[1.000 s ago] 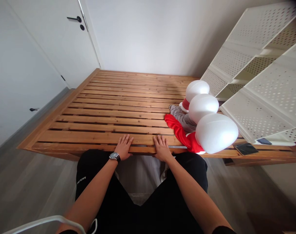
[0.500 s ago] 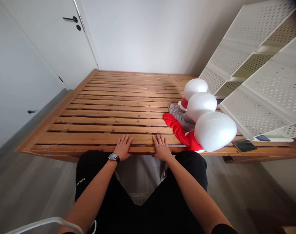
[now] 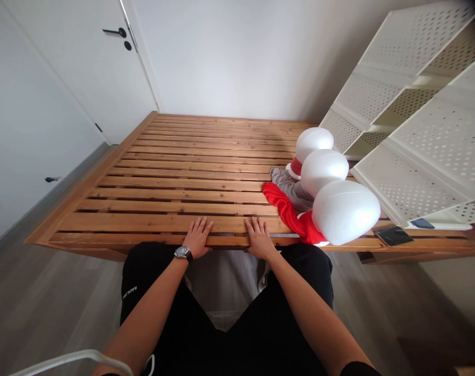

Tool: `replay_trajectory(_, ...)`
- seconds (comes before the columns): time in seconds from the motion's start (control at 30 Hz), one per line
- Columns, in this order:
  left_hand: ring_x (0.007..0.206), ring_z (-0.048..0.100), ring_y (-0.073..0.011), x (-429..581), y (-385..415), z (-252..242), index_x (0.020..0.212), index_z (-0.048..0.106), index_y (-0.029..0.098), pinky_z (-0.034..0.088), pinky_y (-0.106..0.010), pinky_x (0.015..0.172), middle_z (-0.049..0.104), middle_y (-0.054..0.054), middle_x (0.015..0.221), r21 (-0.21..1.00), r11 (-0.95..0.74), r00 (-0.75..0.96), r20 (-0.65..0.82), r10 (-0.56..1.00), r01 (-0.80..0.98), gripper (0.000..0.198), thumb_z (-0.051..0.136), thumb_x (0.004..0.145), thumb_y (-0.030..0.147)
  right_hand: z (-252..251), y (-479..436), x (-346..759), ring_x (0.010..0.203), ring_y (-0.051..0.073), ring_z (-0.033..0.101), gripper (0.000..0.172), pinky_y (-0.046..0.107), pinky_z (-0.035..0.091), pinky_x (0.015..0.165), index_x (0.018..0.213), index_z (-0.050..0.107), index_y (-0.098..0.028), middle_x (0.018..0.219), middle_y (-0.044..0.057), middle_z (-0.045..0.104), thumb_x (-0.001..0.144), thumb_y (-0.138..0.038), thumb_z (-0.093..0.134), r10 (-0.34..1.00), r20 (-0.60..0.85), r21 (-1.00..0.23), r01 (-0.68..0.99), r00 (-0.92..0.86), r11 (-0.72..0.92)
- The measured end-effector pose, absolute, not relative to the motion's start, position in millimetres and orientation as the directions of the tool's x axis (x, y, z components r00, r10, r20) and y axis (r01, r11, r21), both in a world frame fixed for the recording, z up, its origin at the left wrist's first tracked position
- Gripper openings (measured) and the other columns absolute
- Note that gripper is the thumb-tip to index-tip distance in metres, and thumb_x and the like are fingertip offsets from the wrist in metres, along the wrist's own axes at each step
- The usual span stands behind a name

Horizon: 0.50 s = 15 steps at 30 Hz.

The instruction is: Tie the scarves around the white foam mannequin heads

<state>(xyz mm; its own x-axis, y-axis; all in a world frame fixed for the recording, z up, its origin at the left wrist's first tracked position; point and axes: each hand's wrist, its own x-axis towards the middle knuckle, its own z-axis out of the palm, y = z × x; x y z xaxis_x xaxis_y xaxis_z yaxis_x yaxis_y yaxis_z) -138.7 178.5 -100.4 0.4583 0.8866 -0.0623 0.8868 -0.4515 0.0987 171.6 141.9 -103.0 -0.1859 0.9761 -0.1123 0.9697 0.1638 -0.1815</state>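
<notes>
My left hand (image 3: 198,237) lies flat on the front edge of the slatted wooden platform (image 3: 175,180), fingers spread, a watch (image 3: 182,253) on its wrist. Beside it my right hand (image 3: 258,237) rests the same way, open and holding nothing. To its right three white foam mannequin heads stand in a row: the front head (image 3: 346,211), the middle head (image 3: 324,169) and the back head (image 3: 315,143). Bright red cloth (image 3: 286,209) wraps the base of the front one. Grey cloth (image 3: 290,185) lies around the middle one, and a red band (image 3: 296,166) circles the back one.
A white perforated rack (image 3: 425,146) stands on the platform at the right. A dark phone (image 3: 394,236) lies by its foot near the front edge. A white door (image 3: 76,52) is at the far left, and a white cable (image 3: 65,359) crosses the lower left.
</notes>
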Motion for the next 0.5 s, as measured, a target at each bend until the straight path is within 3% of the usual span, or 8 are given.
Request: replay_trajectory(0.5, 0.16, 0.013, -0.037, -138.8, 178.4, -100.0, 0.164, 0.027, 0.023, 0.011, -0.056, 0.13, 0.017, -0.014, 0.173, 0.102, -0.451, 0.458, -0.067, 0.886, 0.887, 0.113, 0.084, 0.069, 0.046, -98.2, 141.1, 170.1, 0.158, 0.042, 0.005, 0.125, 0.059, 0.004, 0.126, 0.165, 0.016, -0.016, 0.171, 0.019, 0.012, 0.067, -0.045, 0.089, 0.975, -0.113, -0.189, 0.968, -0.19, 0.167)
